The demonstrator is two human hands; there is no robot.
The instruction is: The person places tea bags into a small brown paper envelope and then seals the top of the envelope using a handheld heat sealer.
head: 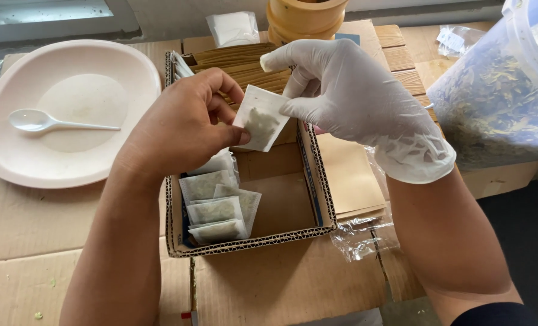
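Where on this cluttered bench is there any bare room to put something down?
Free patches: the cardboard sheet below the pink plate, left of the cardboard box, and the box's bare right half beside the stacked sachets. Crowded: the box's far end, where the left hand and gloved right hand hold a sachet, and the right side by the herb tub.

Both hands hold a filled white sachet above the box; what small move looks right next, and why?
Probably lower the sachet into the box beside the stack of filled sachets. Left hand and gloved right hand pinch it directly over the box, it already shows greenish filling, and there is bare floor next to the stack.
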